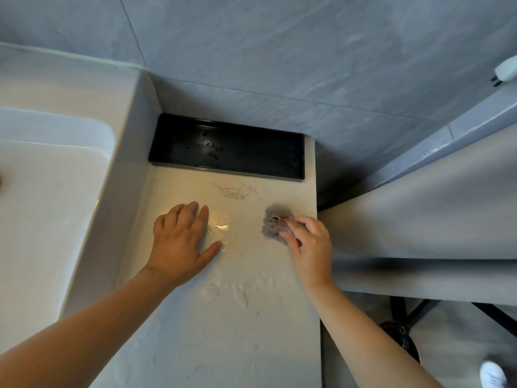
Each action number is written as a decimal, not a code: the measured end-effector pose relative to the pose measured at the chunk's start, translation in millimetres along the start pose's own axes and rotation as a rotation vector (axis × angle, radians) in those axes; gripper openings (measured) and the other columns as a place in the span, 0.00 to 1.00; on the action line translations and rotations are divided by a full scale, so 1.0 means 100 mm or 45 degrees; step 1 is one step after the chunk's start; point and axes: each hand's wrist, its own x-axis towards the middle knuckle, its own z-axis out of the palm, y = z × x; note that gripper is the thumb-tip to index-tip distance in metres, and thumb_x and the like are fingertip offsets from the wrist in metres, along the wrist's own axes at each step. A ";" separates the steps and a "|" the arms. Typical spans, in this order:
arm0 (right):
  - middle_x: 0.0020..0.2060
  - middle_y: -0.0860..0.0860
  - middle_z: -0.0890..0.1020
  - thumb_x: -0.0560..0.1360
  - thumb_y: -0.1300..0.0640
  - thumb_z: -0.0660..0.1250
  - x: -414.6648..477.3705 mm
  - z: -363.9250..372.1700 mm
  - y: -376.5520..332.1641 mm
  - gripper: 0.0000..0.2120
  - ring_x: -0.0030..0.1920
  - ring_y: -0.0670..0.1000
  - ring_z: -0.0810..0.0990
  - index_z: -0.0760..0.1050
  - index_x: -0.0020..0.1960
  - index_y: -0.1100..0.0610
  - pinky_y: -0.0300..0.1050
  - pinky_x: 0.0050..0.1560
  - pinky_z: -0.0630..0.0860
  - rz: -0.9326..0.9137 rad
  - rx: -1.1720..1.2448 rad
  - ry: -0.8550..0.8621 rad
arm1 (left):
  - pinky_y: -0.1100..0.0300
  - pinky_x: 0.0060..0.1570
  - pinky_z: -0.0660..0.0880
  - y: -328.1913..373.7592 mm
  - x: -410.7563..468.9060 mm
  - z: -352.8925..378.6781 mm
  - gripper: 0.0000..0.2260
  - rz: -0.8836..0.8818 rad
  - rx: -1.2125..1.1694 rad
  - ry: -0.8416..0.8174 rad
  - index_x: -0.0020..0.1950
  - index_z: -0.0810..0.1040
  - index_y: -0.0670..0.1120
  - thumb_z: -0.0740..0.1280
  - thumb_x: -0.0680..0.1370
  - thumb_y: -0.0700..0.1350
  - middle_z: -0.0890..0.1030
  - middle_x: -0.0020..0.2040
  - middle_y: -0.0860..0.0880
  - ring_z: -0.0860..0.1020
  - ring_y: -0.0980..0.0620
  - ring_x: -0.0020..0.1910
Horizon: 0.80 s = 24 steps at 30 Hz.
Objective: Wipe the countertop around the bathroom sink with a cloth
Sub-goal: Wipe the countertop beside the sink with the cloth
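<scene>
Your right hand (310, 247) has its fingertips and thumb pinched on the cloth (275, 224), a small grey wad bunched on the countertop (223, 331) close to its right-hand edge. That is the first risk: a wad this tight meets the stone with only a small patch, so a stroke is likely to push water about rather than lift it. Your left hand (181, 242) lies flat on the counter, fingers straight and slightly spread, thumb out, holding nothing, with its fingertips at the margin of a shiny wet patch (221, 228). Lean on that palm while you reach and it may slide (wet stone gives little grip), or leave prints on ground you mean to clean. More water beads nearer you (237, 292), and a streaky smear (233, 191) lies just in front of the black tray (226, 147) at the back wall. Sweep hard toward that tray and the cloth can catch its lip or shove dirty water beneath it; whether the tray is fixed or loose cannot be told from here. Sweep rightward and drips go over the edge to the floor below; sweep left and the raised wall of the sink (120, 175) is apt to trap a wet line in the corner. Opening the cloth out would lower most of these risks.
</scene>
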 end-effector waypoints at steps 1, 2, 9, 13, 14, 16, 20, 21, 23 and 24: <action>0.48 0.50 0.80 0.73 0.54 0.70 -0.08 0.00 -0.01 0.11 0.49 0.49 0.75 0.81 0.53 0.58 0.38 0.50 0.71 -0.006 0.007 -0.007 | 0.43 0.65 0.63 -0.01 0.00 0.00 0.35 0.007 0.005 -0.002 0.73 0.62 0.49 0.47 0.73 0.69 0.66 0.72 0.46 0.64 0.42 0.69; 0.47 0.50 0.80 0.73 0.54 0.69 -0.15 -0.01 -0.02 0.11 0.48 0.49 0.75 0.81 0.53 0.58 0.38 0.50 0.71 -0.013 0.015 -0.017 | 0.43 0.65 0.63 -0.02 0.00 -0.01 0.35 0.010 0.008 -0.004 0.73 0.62 0.49 0.47 0.73 0.68 0.66 0.72 0.45 0.64 0.42 0.69; 0.44 0.45 0.79 0.71 0.59 0.73 -0.35 -0.23 -0.17 0.08 0.45 0.44 0.75 0.83 0.50 0.58 0.29 0.47 0.71 0.049 0.209 -0.167 | 0.44 0.68 0.60 -0.02 -0.01 -0.07 0.37 0.020 -0.013 -0.022 0.74 0.59 0.50 0.44 0.72 0.69 0.62 0.74 0.46 0.60 0.42 0.71; 0.47 0.46 0.79 0.72 0.58 0.72 0.17 -0.33 -0.19 0.08 0.46 0.47 0.77 0.81 0.51 0.58 0.36 0.46 0.75 0.090 0.246 -0.029 | 0.45 0.68 0.59 -0.02 -0.02 -0.08 0.38 0.024 -0.002 -0.041 0.75 0.58 0.50 0.43 0.71 0.69 0.61 0.74 0.46 0.60 0.43 0.72; 0.46 0.48 0.79 0.73 0.57 0.71 0.34 -0.31 -0.17 0.09 0.46 0.48 0.78 0.81 0.51 0.59 0.38 0.45 0.75 0.086 0.229 -0.011 | 0.45 0.68 0.59 -0.02 -0.02 -0.08 0.38 0.024 -0.005 -0.039 0.75 0.58 0.49 0.43 0.71 0.69 0.61 0.74 0.46 0.60 0.42 0.72; 0.47 0.50 0.80 0.73 0.57 0.71 0.62 -0.21 -0.11 0.10 0.47 0.50 0.77 0.81 0.53 0.59 0.41 0.46 0.75 0.082 0.193 -0.028 | 0.45 0.68 0.60 -0.02 -0.02 -0.08 0.38 0.021 -0.008 -0.032 0.75 0.58 0.49 0.43 0.71 0.69 0.62 0.74 0.46 0.60 0.43 0.71; 0.50 0.50 0.81 0.73 0.56 0.71 0.77 0.01 0.00 0.12 0.51 0.49 0.76 0.81 0.55 0.57 0.48 0.53 0.75 0.061 0.133 -0.101 | 0.45 0.68 0.60 -0.03 -0.03 -0.07 0.38 0.025 -0.023 -0.024 0.75 0.59 0.49 0.44 0.71 0.69 0.62 0.74 0.46 0.60 0.43 0.71; 0.50 0.50 0.81 0.72 0.56 0.71 0.76 0.05 0.01 0.12 0.52 0.49 0.76 0.81 0.56 0.56 0.51 0.54 0.75 0.061 0.123 -0.082 | 0.45 0.68 0.60 -0.03 -0.03 -0.08 0.38 0.025 -0.036 -0.017 0.75 0.59 0.49 0.44 0.71 0.69 0.62 0.74 0.46 0.61 0.42 0.71; 0.51 0.50 0.81 0.72 0.56 0.71 0.73 0.10 0.03 0.12 0.52 0.50 0.76 0.81 0.56 0.55 0.55 0.54 0.75 0.076 0.119 -0.034 | 0.46 0.69 0.59 -0.02 -0.05 -0.10 0.37 0.024 -0.064 -0.012 0.75 0.58 0.49 0.44 0.72 0.69 0.61 0.75 0.46 0.59 0.43 0.72; 0.51 0.49 0.81 0.72 0.56 0.71 0.72 0.12 0.02 0.12 0.52 0.51 0.76 0.81 0.55 0.55 0.56 0.54 0.75 0.085 0.115 -0.016 | 0.47 0.70 0.57 -0.01 -0.07 -0.11 0.36 0.020 -0.087 -0.017 0.76 0.57 0.49 0.45 0.73 0.68 0.59 0.75 0.47 0.58 0.44 0.73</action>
